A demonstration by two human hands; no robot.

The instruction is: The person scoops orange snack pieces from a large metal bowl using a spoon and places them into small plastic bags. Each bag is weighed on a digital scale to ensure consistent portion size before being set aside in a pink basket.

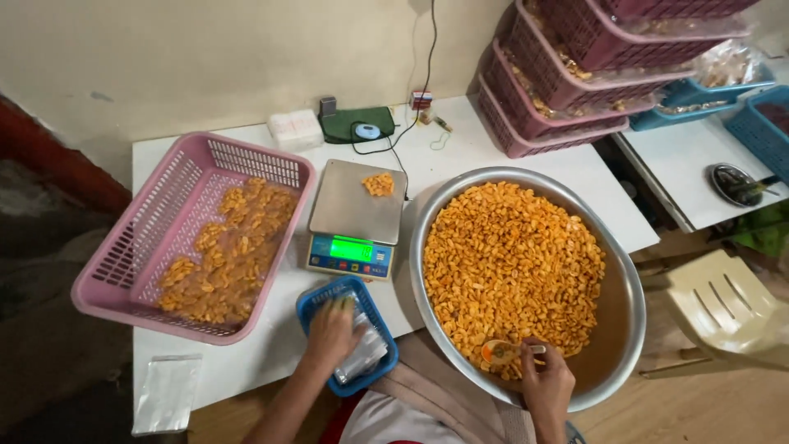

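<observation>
White tabletop [246,362] against a pale wall carries everything. Out of the right hand [546,382] sticks a small spoon [501,352], its long axis roughly level across the view, bowl pointing left and loaded with orange snack pieces, handle running right into the fingers [534,352], which are curled shut around it; the bowl sits just left of the fingertips, low over the snacks near the closest rim of the big metal basin [629,329]. That basin is heaped with the same orange pieces. Well to the left of it, the left hand [333,333] lies palm down in a small blue basket [316,300], fingers bent onto the clear plastic bags [366,353] inside, touching them; whether they pinch one I cannot tell. Beyond those fingers stands a digital scale [355,215] with a few pieces on its pan, and farther left a pink basket [123,263] of filled packets.
</observation>
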